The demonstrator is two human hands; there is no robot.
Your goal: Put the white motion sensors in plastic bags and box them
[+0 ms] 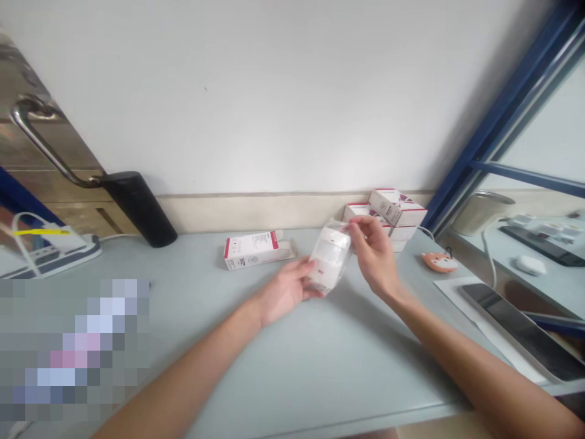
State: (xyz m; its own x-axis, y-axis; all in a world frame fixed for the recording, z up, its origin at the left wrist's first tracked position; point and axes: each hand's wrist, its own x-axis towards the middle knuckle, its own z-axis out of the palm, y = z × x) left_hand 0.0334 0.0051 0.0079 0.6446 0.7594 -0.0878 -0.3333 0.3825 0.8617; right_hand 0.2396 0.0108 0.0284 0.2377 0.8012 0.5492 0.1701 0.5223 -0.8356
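Between my two hands, above the desk, is a white device in a clear plastic bag (328, 256), held tilted. My left hand (289, 285) grips its lower left side, fingers and thumb closed around it. With thumb and fingertips, my right hand (372, 253) pinches the bag's upper right edge. Behind my left hand, a white and red carton (251, 249) lies on its side, its right-end flap open. Several similar white and red boxes (397, 210) are stacked against the wall, partly hidden by my right hand.
A black cylinder (139, 210) stands at the back left beside a metal handle (50, 146). A power strip (86, 249) lies on the left. To the right are an orange animal-faced object (439, 262) and a dark-topped flat device (516, 326) on white paper. A blue frame (484, 116) edges the right side.
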